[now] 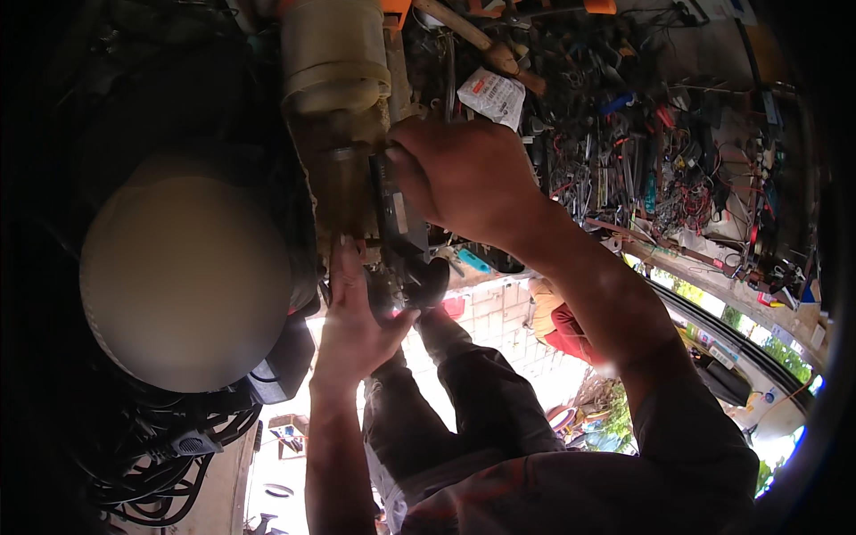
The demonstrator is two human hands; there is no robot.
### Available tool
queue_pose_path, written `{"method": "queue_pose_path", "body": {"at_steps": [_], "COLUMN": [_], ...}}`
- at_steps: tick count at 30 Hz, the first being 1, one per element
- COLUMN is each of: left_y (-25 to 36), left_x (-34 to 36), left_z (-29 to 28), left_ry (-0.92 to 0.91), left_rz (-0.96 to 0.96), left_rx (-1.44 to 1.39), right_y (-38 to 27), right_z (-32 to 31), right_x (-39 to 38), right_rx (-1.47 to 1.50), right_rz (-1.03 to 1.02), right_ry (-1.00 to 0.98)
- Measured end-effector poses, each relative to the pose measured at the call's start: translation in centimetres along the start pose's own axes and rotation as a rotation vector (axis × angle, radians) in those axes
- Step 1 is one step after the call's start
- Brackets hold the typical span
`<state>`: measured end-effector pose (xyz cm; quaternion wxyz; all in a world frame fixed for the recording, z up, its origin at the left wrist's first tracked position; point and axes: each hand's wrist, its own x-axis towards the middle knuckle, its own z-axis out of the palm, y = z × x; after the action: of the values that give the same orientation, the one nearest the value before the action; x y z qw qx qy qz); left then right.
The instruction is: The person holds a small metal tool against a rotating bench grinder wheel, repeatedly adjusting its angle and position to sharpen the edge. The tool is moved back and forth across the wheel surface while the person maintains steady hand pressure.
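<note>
- Your right hand sits just above the centre of the frame, knuckles toward the camera, its forearm running down to the lower right into a dark sleeve. Its fingers are curled closed around the top of a dark, narrow tool that stands upright against a grimy metal cylinder.
- Your left hand comes up from the lower edge, just left of centre, on a bare forearm. The palm faces away from the camera, fingers stretched upward and thumb spread out to the right, pressed against the lower end of the cylinder and the tool's base. It looks like an open, steadying hold rather than a closed one, though shadow hides the fingertips.
- The tool's lower end, beside a dark rounded knob, is lost between your two hands and hard to make out.
- Above the cylinder is one pale, cream-coloured plastic housing, cut off by the top edge.
- One large, pale, round shape fills the left of the frame, blurred past telling. Black cables tangle below it at lower left.
- The upper right holds a cluttered wall of tools and wires, too many and too small to count. One crumpled white packet lies just above your right hand.
- Count: two hands, one tool, one cylinder.
</note>
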<state>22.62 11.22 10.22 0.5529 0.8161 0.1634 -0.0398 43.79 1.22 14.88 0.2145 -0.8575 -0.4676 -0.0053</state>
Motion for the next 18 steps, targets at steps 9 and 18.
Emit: {"method": "queue_pose_path", "body": {"at_steps": [9, 18], "left_y": [-0.9, -1.3], "left_x": [1.2, 1.2], "left_z": [-0.4, 0.9], "left_ry": [0.053, 0.146], "left_rz": [0.169, 0.037], "left_rx": [0.101, 0.001], "right_y": [0.0, 1.1], "right_z": [0.7, 1.3], "right_x": [0.5, 1.7], "right_rx": [-0.018, -0.098], "right_rz": [-0.001, -0.021], "right_ry": [0.095, 0.173]}}
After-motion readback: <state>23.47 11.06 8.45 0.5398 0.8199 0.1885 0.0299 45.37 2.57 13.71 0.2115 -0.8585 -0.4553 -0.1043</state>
